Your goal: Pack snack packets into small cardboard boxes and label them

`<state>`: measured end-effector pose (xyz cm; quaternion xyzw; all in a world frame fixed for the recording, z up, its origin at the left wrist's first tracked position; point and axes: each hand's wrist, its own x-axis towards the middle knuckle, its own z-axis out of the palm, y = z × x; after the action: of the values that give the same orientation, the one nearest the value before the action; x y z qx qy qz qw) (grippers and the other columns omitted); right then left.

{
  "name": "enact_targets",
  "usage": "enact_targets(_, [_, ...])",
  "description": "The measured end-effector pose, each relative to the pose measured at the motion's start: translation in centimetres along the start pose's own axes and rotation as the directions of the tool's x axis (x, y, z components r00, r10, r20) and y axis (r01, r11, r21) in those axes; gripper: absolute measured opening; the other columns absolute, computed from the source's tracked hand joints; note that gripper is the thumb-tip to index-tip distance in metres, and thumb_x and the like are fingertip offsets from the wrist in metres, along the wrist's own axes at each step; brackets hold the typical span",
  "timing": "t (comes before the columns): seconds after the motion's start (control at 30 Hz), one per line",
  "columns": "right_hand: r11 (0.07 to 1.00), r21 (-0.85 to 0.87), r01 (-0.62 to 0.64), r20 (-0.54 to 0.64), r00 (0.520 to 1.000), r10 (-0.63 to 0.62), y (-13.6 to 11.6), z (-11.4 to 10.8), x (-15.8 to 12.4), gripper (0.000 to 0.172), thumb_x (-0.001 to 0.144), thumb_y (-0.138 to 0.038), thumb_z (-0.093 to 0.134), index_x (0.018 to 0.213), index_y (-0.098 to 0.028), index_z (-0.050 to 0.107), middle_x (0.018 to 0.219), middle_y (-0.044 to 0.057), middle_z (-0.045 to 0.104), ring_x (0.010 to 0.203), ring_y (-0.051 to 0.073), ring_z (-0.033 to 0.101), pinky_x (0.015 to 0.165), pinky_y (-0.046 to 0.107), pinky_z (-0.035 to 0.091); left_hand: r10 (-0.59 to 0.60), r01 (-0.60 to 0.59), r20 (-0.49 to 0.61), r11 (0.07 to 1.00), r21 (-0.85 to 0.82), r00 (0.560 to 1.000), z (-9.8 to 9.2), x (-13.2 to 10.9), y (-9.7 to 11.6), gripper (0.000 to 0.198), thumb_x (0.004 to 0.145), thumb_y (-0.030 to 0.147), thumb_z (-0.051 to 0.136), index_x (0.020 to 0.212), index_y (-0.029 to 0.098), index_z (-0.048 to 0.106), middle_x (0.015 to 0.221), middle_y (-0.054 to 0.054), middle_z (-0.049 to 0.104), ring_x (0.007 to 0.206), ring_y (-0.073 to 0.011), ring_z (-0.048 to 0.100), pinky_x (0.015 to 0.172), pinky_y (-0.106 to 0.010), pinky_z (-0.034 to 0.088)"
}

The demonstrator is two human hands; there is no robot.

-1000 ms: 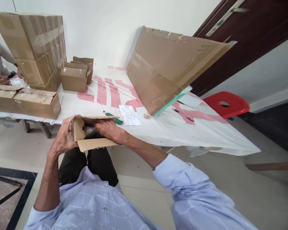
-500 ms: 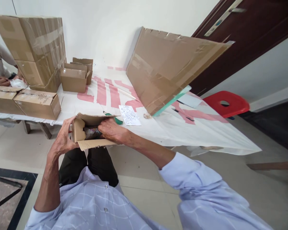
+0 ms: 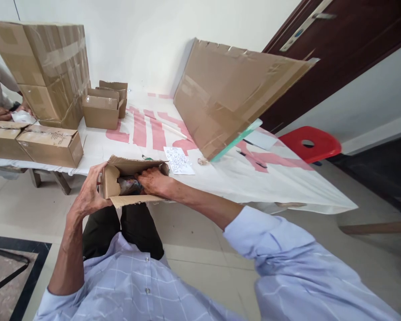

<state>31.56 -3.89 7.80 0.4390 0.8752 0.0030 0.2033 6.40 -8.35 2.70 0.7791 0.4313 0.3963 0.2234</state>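
An open cardboard box point(image 3: 125, 201) is held at the table's front edge, its flaps spread. My left hand point(image 3: 92, 189) grips the box's left end, thumb and fingers on its outside. Inside the box, my right hand point(image 3: 153, 182) reaches down, its fingertips hidden among the contents. A clear plastic bag point(image 3: 128, 185) with something colourful shows between the box's left end and my right hand. Just behind the box, a small part of a green object point(image 3: 147, 158) is visible. A white sheet with small drawings point(image 3: 179, 161) lies to the right.
Closed boxes point(image 3: 51, 140) and a tall taped stack point(image 3: 56, 67) stand at left, near another person's hands point(image 3: 0, 113). Small open boxes point(image 3: 102, 109) sit behind. A large cardboard panel point(image 3: 227, 93) leans on the wall. A red stool point(image 3: 310, 145) is at right.
My right hand has sunk slightly deeper into the box. The box now covers most of the green object behind it. The view has shifted slightly.
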Motion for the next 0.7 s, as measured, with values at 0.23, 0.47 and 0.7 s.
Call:
enact_targets(0.23, [1.0,0.007,0.027,-0.077,0.997,-0.027,0.3,2.0,0.5,0.034,0.105,-0.013,0.048,0.125,-0.009,0.075,0.125,0.023,0.075,0.114,0.03,0.072,0.098,0.039,0.049,-0.031,0.031,0.022,0.999,-0.024,0.999,-0.1,-0.1,-0.1,0.112,0.068,0.037,0.093,0.165,0.028,0.037,0.161,-0.018,0.045,0.144,-0.04,0.053,0.104,-0.051,0.061])
enact_targets(0.47, [0.989,0.133,-0.068,-0.173,0.981,0.091,1.4,-0.6,-0.9,0.033,0.108,-0.024,0.047,0.117,-0.011,0.076,0.122,0.021,0.076,0.113,0.031,0.073,0.088,0.035,0.05,-0.091,0.091,0.011,0.992,-0.085,0.996,0.0,0.0,-1.4,0.116,0.068,0.041,0.094,0.166,0.026,0.034,0.164,-0.02,0.043,0.146,-0.0413,0.053,0.101,-0.049,0.062])
enact_targets(0.7, [0.934,0.356,-0.025,-0.467,0.861,0.201,5.7,-3.7,-4.9,0.031,0.106,-0.022,0.048,0.115,-0.016,0.076,0.124,0.013,0.076,0.114,0.025,0.068,0.094,0.031,0.05,-0.142,0.141,0.0,0.979,-0.15,0.99,0.0,1.8,-4.1,0.128,0.061,0.052,0.097,0.167,0.023,0.032,0.167,-0.023,0.042,0.147,-0.0433,0.055,0.096,-0.046,0.063])
